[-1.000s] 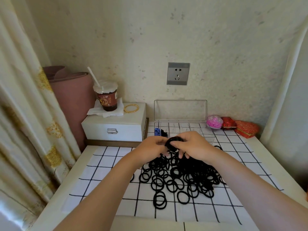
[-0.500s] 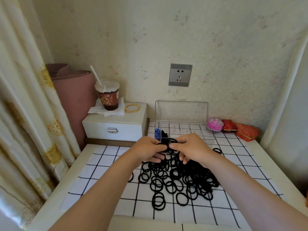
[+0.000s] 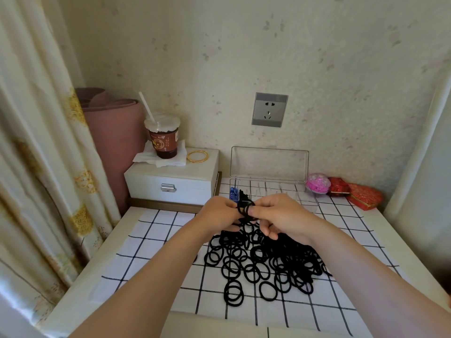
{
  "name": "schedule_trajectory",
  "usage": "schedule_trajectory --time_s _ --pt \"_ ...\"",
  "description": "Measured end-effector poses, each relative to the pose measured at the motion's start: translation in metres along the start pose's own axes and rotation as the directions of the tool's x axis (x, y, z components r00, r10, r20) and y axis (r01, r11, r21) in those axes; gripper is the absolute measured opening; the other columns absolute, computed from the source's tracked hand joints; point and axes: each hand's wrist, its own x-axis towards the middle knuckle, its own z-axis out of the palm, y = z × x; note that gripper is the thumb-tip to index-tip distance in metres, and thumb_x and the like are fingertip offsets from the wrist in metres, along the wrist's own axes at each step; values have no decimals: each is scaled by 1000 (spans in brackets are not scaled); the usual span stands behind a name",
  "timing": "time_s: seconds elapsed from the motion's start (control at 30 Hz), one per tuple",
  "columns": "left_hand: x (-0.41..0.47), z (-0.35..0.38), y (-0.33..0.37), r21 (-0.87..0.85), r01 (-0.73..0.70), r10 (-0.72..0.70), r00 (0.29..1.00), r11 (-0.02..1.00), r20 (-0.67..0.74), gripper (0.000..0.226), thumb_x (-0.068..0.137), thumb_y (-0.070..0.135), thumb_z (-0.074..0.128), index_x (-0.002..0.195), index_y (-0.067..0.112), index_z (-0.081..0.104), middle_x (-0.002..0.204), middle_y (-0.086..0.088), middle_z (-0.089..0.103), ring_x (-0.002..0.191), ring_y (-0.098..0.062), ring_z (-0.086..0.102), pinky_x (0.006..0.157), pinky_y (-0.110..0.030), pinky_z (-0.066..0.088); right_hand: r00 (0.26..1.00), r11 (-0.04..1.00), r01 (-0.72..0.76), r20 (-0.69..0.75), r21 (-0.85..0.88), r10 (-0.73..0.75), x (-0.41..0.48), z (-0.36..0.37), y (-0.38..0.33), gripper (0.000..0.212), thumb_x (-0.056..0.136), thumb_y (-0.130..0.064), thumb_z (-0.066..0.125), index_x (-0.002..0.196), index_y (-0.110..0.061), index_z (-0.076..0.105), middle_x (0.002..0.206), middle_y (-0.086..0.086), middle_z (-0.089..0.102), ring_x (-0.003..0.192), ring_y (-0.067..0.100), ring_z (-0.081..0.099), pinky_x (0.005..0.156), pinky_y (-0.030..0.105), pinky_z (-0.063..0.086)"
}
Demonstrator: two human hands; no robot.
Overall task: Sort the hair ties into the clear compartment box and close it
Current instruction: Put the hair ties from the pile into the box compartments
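Pinching a small bunch of hair ties (image 3: 246, 208) between them, the left hand (image 3: 219, 215) and the right hand (image 3: 280, 219) are working in the head view, the only view supplied. Both hands are curling fingers and thumbs round the bunch, just in front of the clear compartment box (image 3: 307, 198). The box is standing at the back of the checked cloth (image 3: 156, 240) with its lid (image 3: 269, 162) raised against the wall. Blue items (image 3: 233, 192) and some black ties are sitting in its left end compartments; the other compartments are showing nothing that can be made out.

Compared with one second ago, the hands are staying in nearly the same place, but the clump between them is now reading as a tidier stack of loops. This suggests the person is aligning the bunch before dropping it into a compartment. The main pile of hair ties (image 3: 263, 262) is lying unsorted on the cloth below the hands, so the task is looking far from complete.
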Motion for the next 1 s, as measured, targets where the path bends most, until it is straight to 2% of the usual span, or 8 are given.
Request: schedule_trajectory --time_s 0.2,0.3,0.4,0.5,0.63,0.8,0.93,1.0 --pt "-5 -11 6 -212 56 -7 974 976 227 24 95 21 62 109 3 70 105 -10 74 91 -16 72 80 -30 59 997 993 -40 -65 -111 33 5 -4 8 18 94 -28 64 95 -11 71 53 7 59 38 17 44 45 23 39" --pt "-4 -12 6 -167 69 -47 991 984 128 23 95 22 62 103 2 71 101 -10 73 88 -17 72 75 -29 61 999 992 -31 -19 -123 29 5 -5 9 19 96 -28 60 98 -12 69 54 7 58 40 18 44 46 23 39" --pt "3 -12 0 -58 69 -71 997 996 -30 22 90 24 67 91 3 74 101 -10 71 90 -15 69 71 -25 60 996 992 -11 87 124 0 5 -6 6 16 99 -18 54 99 -9 67 63 10 58 47 17 41 42 23 29" --pt "4 -11 -2 -53 35 -33 999 998 25 24 85 26 75 91 3 75 101 -10 72 95 -15 69 72 -21 57 983 950 -17 179 312 -41 3 -7 3 16 98 -10 54 100 -5 70 78 10 61 49 15 43 39 23 23" --pt "-3 -4 6 -208 36 7 979 978 202 23 90 25 69 100 5 73 103 -12 74 90 -13 71 77 -25 57 1000 998 7 -16 70 -6 5 -3 4 20 95 -21 62 94 -1 68 65 6 60 43 14 40 39 22 25" --pt "-7 -4 8 -344 100 7 955 934 297 39 100 29 52 120 -2 63 118 -24 66 100 -29 70 80 -37 59 978 999 -27 -210 -47 17 8 0 4 21 87 -17 59 85 2 66 64 9 61 40 13 42 39 22 28" --pt "-9 -2 8 -217 41 28 951 975 308 40 91 35 66 116 4 69 115 -13 71 104 -23 70 90 -38 58 953 946 -21 -294 -323 -79 12 5 6 29 82 -32 65 83 -4 71 68 12 69 46 14 47 48 25 37" --pt "-8 -2 7 -196 34 21 963 980 270 31 94 28 64 112 3 70 109 -11 74 100 -21 72 88 -36 58 960 940 -5 -264 -340 -90 12 5 7 27 82 -32 67 82 -6 71 68 11 68 47 13 47 49 25 37"
